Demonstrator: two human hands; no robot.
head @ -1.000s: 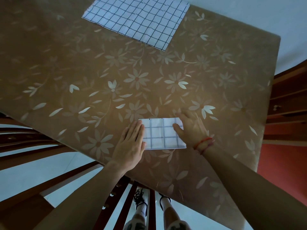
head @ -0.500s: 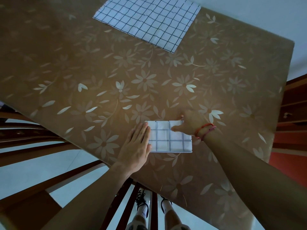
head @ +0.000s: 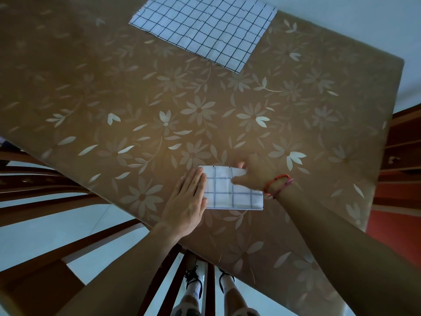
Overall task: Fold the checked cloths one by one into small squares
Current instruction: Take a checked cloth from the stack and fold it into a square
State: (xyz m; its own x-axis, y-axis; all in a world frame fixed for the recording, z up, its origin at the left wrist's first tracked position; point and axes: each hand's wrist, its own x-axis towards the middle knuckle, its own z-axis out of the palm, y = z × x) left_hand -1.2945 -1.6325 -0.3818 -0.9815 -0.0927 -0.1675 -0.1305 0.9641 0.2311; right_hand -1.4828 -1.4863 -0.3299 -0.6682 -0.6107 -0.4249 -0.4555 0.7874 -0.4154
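Observation:
A small folded checked cloth (head: pixel 230 195) lies near the table's front edge. My left hand (head: pixel 186 201) rests flat, fingers together, on the cloth's left edge. My right hand (head: pixel 256 174), with red strings around its wrist, pinches the cloth's upper right corner between thumb and fingers, and that corner looks slightly lifted. A larger checked cloth (head: pixel 205 30) lies spread flat at the far side of the table, well away from both hands.
The table (head: pixel 114 99) wears a brown flower-patterned cover. Its front edge runs diagonally just below my hands. Dark wooden chair slats (head: pixel 57 201) stand at the lower left, wooden furniture (head: pixel 401 156) at the right. My feet show beneath on the pale floor.
My right hand has gone from lying flat on the cloth's right part to pinching its upper right corner. The left hand stays pressed on the left edge. The camera view shifted slightly.

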